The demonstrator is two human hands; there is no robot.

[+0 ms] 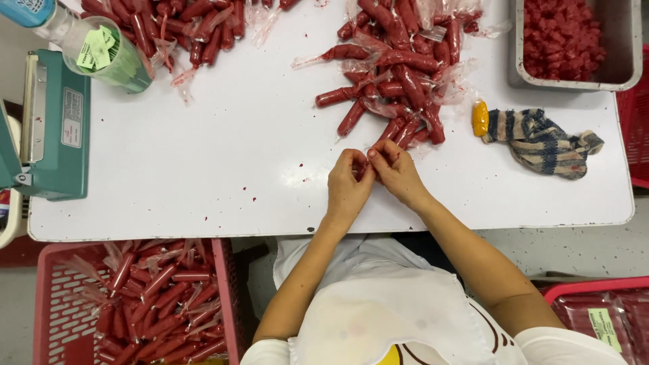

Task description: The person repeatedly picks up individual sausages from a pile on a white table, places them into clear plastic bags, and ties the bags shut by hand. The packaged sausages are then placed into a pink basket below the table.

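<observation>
Spreading beneath everything, the white table (203, 155) carries the work. Left of the grip sits a teal heat sealer (51, 128); far beyond and to the right stands a steel tray (629, 47) of red cubes. Below the table edge, left of the hands, a pink basket (226, 297) holds filled tubes. Just beyond the fingers lies a heap of red plastic-wrapped sticks (399, 74), with a striped cloth (541, 142) to its right. The left hand (347, 189) and right hand (397, 172) meet fingertip to fingertip, both pinched closed on one red stick (363, 167), mostly hidden between them.
</observation>
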